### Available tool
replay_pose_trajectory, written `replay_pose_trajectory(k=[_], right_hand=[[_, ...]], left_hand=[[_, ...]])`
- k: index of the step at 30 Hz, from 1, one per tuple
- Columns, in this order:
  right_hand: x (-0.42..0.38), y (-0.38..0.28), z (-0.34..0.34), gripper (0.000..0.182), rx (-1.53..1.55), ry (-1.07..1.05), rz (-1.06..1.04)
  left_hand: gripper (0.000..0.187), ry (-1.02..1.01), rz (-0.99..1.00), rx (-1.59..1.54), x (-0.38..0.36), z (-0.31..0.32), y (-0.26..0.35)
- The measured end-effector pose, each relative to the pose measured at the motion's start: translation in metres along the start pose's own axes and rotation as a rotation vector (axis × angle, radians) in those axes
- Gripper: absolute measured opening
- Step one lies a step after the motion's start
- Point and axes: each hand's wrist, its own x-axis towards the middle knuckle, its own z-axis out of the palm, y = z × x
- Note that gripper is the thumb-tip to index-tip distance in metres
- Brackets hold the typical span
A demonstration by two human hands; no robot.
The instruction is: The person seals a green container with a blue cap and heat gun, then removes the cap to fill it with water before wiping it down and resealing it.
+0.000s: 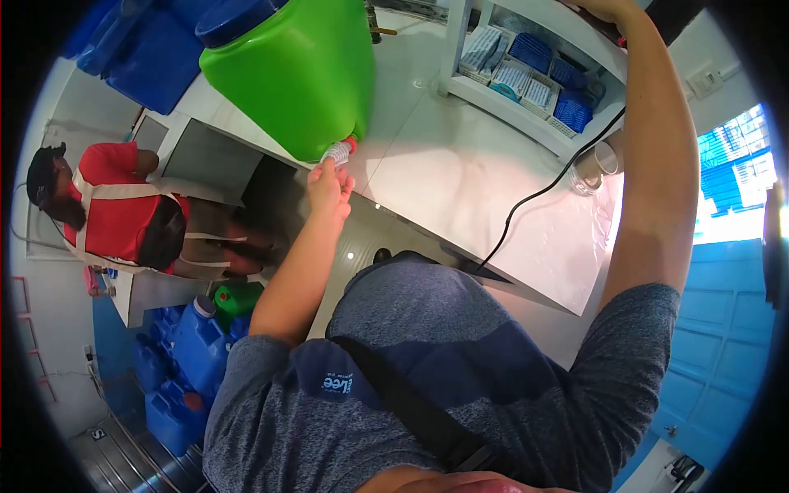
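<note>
And here, at the counter's (pixel 526 197) front edge, a ribbed, whitish spout with a red collar (pixel 338 153) is met by the left hand (pixel 329 193), palm partly turned up. The fingers are half-curled, with at least one tip touching the spout; whether it is pinched or merely steadied cannot be told. The spout juts from the bottom corner of a large, bright green plastic jug with a dark blue lid (pixel 288 78), stood towards the counter's left end. That corner is set close to the front edge, presumably so that the spout can be reached.

Up to the right now: the right hand (pixel 604 10) is rested at the top of a white shelf unit (pixel 567 20) along the counter's back edge. It is cut off by the frame, so the state of its fingers cannot be told. Below it, blue and white pieces are sorted in pale baskets (pixel 530 90), probably kept apart by kind. A black cable (pixel 536 197) is draped across the counter and over its front edge.
</note>
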Motion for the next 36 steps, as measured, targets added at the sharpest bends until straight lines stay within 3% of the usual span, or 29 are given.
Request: replay_pose_trajectory(k=[3, 5, 7, 8, 9, 10, 14, 15, 16, 17, 19, 22, 24, 30, 36], right_hand=[[0.006, 0.006, 0.001, 0.061, 0.104, 0.006, 0.032], [-0.007, 0.008, -0.001, 0.056, 0.154, -0.045, 0.053], [-0.027, 0.013, 0.002, 0.048, 0.629, 0.144, -0.076], [-0.037, 0.016, 0.005, 0.048, 0.630, 0.140, -0.073], [-0.047, 0.019, 0.009, 0.045, 0.946, 0.142, -0.194], [-0.056, 0.022, 0.013, 0.042, 1.260, 0.144, -0.317], [-0.096, 0.068, 0.037, 0.059, 1.448, -0.012, -0.381], [-0.113, 0.067, 0.044, 0.057, 1.480, -0.094, -0.541], [-0.135, 0.062, 0.048, 0.055, 1.505, -0.178, -0.702], [-0.165, 0.045, 0.050, 0.055, 1.358, -0.016, -0.632], [-0.194, 0.040, 0.063, 0.049, 1.240, -0.019, -0.432], [-0.218, 0.037, 0.097, 0.047, 1.268, -0.137, -0.268], [-0.227, 0.039, 0.117, 0.042, 1.291, -0.230, -0.161], [-0.229, 0.061, 0.161, 0.042, 1.293, -0.285, -0.021], [-0.230, 0.063, 0.176, 0.036, 1.375, -0.324, 0.034]], left_hand=[[0.043, -0.025, -0.097, -0.127, 0.003, 0.008, -0.001], [0.044, -0.010, -0.042, -0.044, 0.005, 0.012, -0.002], [0.046, 0.008, 0.006, 0.045, 0.006, 0.014, -0.007], [0.045, 0.040, 0.125, 0.173, 0.008, 0.017, -0.010], [0.045, 0.071, 0.243, 0.302, 0.010, 0.019, -0.013], [0.045, 0.070, 0.241, 0.306, 0.012, 0.022, -0.016], [0.043, 0.053, 0.591, 0.525, 0.009, 0.024, -0.028], [0.046, 0.085, 0.724, 0.653, 0.008, 0.025, -0.029], [0.046, 0.082, 0.720, 0.655, 0.011, 0.023, -0.035], [0.052, 0.048, 0.756, 0.613, 0.016, 0.019, -0.043], [0.057, 0.014, 0.787, 0.575, 0.016, 0.015, -0.049], [0.065, -0.094, 0.794, 0.533, 0.006, 0.015, -0.037], [0.066, -0.163, 0.796, 0.703, 0.001, 0.012, -0.023], [0.064, -0.164, 0.654, 0.772, 0.001, 0.007, -0.019], [0.071, -0.117, 0.747, 0.705, 0.007, 0.012, -0.037]])
